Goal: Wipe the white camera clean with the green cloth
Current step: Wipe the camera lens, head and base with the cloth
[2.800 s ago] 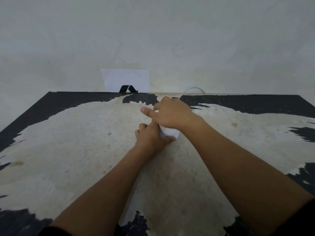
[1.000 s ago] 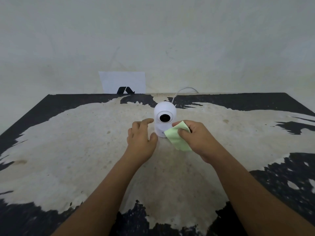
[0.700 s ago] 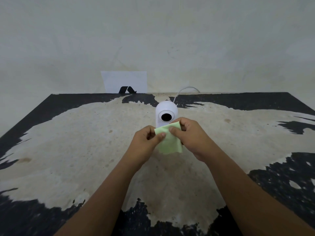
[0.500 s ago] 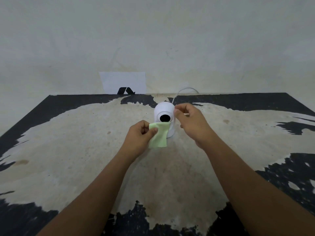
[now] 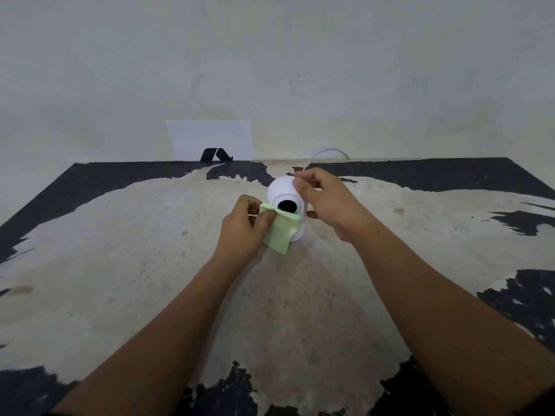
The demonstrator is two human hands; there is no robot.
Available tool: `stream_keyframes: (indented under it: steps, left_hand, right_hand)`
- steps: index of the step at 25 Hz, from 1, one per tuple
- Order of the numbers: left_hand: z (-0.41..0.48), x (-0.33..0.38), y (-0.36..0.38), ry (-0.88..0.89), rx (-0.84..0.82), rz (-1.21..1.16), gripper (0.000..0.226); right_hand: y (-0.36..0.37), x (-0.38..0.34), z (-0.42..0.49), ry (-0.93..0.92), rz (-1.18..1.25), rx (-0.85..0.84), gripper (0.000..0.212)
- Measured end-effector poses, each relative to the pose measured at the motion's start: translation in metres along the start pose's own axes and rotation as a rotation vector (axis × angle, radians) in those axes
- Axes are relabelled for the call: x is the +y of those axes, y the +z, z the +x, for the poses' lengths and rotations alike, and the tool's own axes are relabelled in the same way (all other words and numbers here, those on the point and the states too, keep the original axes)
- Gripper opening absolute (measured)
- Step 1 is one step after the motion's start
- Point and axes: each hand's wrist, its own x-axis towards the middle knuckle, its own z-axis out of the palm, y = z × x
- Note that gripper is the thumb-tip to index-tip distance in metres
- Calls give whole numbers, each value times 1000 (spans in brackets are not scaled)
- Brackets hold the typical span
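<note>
The worn black-and-cream desk (image 5: 120,265) is carrying the white camera (image 5: 285,195), which is standing upright near the far middle with its dark lens facing the wearer. The right hand (image 5: 327,202) is steadying the camera, its fingers closing around its top and right side. The left hand (image 5: 243,232) is pinching the green cloth (image 5: 282,229), which is hanging against the camera's front just below the lens.

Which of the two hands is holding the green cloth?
The left hand pinches the green cloth just below the lens. The right hand holds no cloth; it grips the side of the white camera.
</note>
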Motion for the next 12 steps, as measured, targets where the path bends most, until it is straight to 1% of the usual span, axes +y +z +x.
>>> stream_keyframes:
  steps: [3,9,10,12]
  left_hand:
    - [-2,-1,7,-23,-2,-45,40]
    - [-4,11,29,-56,25,22,65]
    - [-4,14,34,-61,43,51,68]
    - [-6,18,43,-77,107,184,74]
  right_hand:
    - [0,1,1,-2,10,2,25]
    - [0,4,1,-42,-21,28,28]
    - [0,4,1,-51,-37,27,28]
    - [-1,4,2,-50,-44,21,27]
